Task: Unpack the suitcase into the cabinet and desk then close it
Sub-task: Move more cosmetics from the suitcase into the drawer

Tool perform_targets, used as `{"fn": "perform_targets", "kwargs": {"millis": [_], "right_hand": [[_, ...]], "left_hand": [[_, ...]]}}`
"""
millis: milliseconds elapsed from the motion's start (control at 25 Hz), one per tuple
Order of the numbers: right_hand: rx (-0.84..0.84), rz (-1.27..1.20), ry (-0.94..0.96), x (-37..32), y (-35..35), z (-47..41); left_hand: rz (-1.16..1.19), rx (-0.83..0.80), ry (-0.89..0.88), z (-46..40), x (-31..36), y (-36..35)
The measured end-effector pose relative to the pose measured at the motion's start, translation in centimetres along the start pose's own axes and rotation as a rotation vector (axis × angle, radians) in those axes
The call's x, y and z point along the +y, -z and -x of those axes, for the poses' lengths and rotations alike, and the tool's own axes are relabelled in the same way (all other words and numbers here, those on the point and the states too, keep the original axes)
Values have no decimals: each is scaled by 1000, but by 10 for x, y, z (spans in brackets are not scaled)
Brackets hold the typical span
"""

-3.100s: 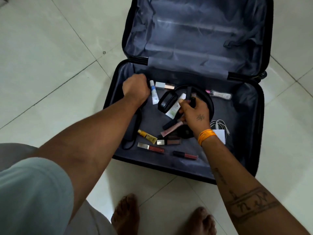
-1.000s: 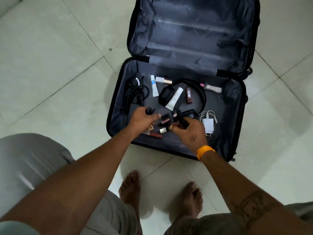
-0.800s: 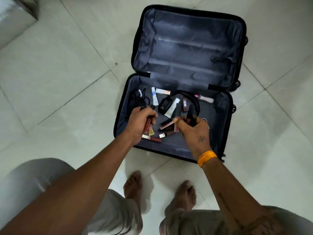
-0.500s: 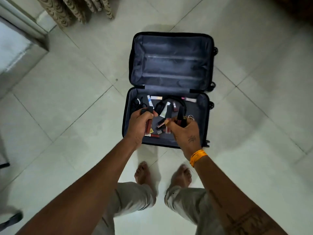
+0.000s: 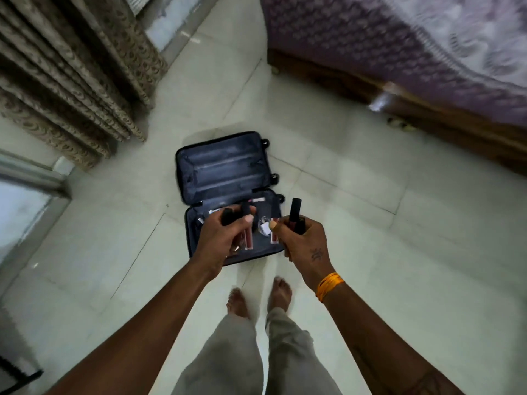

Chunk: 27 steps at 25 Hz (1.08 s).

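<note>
1. The suitcase lies open on the pale tiled floor, lid flat on the far side, base nearer the person's bare feet.
2. The left hand is curled round a bunch of dark-capped lip gloss tubes; one reddish tube hangs below the fingers and black caps stick out above.
3. The right hand grips more cosmetic tubes; a tall black cap stands upright above the knuckles and a reddish tube end shows at the thumb side.
4. Both hands are held above the near half of the case, just beside each other but apart.
5. Inside the base a white charger with cable shows between the hands, and a pale tube lies at the far edge; the rest is hidden or blurred.
6. No brand, label or writing is readable; the tubes are too small and blurred.
7. An orange band circles the right wrist, with a small tattoo on the back of that hand.
8. A patterned curtain hangs far left; a bed with purple cover stands far right.
</note>
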State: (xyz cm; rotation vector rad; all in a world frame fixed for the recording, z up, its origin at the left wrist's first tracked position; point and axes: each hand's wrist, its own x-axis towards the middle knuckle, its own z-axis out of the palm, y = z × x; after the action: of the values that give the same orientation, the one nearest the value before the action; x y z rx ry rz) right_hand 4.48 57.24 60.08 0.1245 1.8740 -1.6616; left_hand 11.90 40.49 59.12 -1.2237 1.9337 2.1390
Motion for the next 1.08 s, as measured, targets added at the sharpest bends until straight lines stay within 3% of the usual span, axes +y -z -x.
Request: {"fn": "perform_targets", "kwargs": {"millis": [160, 320, 560, 920, 1080], "right_hand": [[239, -54, 50, -32, 45, 51], [529, -158, 99, -54, 81, 110], [873, -306, 101, -42, 118, 206], [1375, -437, 156, 27, 193, 400], [1552, -488, 147, 82, 234, 491]], "left_hand": [[-59, -146, -95, 28, 40, -57], [-142, -489, -180, 57, 76, -115], [-231, -799, -179, 114, 96, -183], [-384, -1307, -229, 304, 24, -301], [-452, -1455, -265, 407, -27, -351]]}}
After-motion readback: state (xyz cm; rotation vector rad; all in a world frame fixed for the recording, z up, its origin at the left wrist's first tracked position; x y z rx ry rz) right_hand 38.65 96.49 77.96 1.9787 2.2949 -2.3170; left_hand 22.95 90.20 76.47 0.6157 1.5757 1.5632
